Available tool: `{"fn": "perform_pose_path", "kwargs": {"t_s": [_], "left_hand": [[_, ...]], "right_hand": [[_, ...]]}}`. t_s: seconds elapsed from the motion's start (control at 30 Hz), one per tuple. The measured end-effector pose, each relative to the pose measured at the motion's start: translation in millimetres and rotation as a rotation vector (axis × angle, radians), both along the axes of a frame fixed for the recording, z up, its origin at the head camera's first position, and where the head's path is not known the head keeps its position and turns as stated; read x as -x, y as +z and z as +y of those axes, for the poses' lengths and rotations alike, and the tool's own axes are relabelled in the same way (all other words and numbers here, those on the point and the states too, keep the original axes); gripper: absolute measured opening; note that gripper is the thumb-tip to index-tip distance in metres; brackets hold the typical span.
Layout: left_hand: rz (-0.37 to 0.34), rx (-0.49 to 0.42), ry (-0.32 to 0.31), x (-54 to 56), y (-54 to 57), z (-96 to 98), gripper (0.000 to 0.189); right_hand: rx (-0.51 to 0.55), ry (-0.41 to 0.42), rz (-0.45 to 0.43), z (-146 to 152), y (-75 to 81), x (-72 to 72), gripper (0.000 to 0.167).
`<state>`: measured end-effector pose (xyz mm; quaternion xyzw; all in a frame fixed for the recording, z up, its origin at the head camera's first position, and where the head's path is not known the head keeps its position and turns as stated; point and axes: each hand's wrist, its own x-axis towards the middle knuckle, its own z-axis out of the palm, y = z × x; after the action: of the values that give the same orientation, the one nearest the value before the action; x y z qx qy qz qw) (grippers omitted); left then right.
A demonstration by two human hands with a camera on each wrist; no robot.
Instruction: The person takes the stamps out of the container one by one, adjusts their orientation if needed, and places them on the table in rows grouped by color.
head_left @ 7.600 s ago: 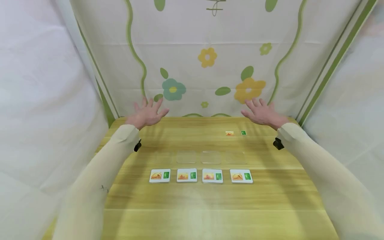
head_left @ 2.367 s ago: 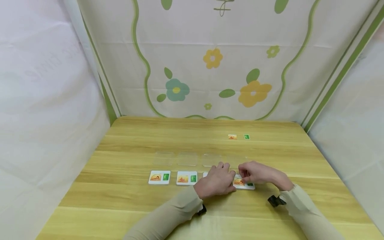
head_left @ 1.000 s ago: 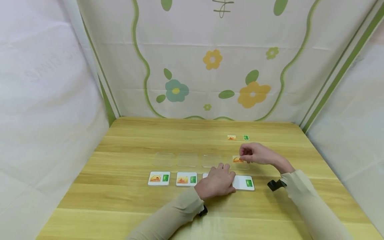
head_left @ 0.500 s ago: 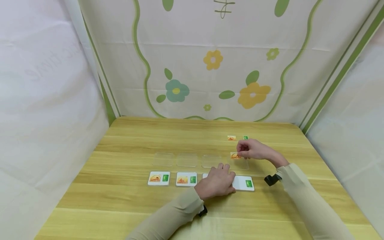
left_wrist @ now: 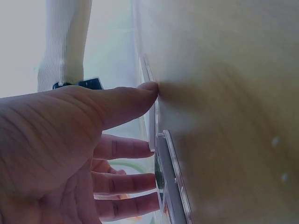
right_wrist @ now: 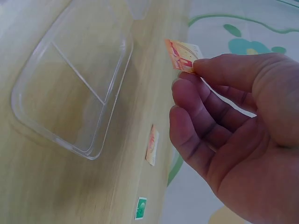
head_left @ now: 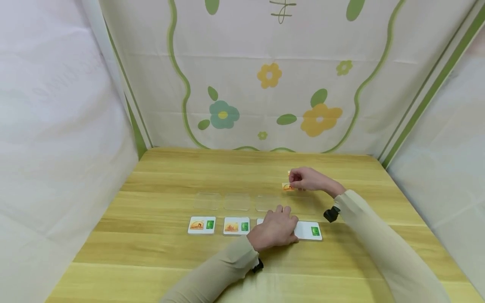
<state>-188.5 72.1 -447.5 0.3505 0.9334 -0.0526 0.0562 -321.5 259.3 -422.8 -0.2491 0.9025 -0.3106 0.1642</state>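
Note:
My right hand (head_left: 308,179) pinches a small orange stamp (head_left: 286,187) between thumb and fingertips, above the table's far part. In the right wrist view this stamp (right_wrist: 182,55) tilts upright, its lower corner covered by the thumb. My left hand (head_left: 275,227) rests across the third and fourth white cards; its thumb and index finger touch the rightmost card (head_left: 304,230), the other fingers reach over the neighbouring one. That rightmost card bears one green stamp (head_left: 315,231) and a blank white area. The third card (head_left: 259,221) is mostly hidden under the left hand.
Two more cards, a left one (head_left: 201,225) and a second one (head_left: 236,226), each carry an orange and a green stamp. Clear plastic covers (head_left: 207,201) lie in a row behind them. Farther back lie another orange stamp (right_wrist: 152,145) and a loose green stamp (right_wrist: 141,208).
The right hand has taken the orange stamp off the rightmost card and carried it away and to the left. The left hand came onto the cards earlier and has since stayed put.

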Motion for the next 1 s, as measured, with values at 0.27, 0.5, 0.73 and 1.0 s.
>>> {"fn": "perform_pose_path", "kwargs": {"t_s": [0.27, 0.5, 0.73, 1.0], "left_hand": [[-0.011, -0.007, 0.012, 0.1, -0.2, -1.5, 0.039], [-0.016, -0.017, 0.000, 1.3, 2.7, -2.0, 0.038], [-0.032, -0.012, 0.013, 1.9, 3.2, -0.6, 0.039], [-0.048, 0.004, 0.009, 1.9, 2.5, 0.7, 0.040]], "right_hand": [[-0.006, -0.010, 0.028, -13, -7.6, 22.8, 0.006], [-0.036, -0.021, 0.045, -22, -9.7, 37.8, 0.006], [-0.050, -0.040, 0.049, -28, -13.2, 49.7, 0.006], [-0.072, -0.073, 0.040, -29, -16.3, 61.2, 0.007]]}}
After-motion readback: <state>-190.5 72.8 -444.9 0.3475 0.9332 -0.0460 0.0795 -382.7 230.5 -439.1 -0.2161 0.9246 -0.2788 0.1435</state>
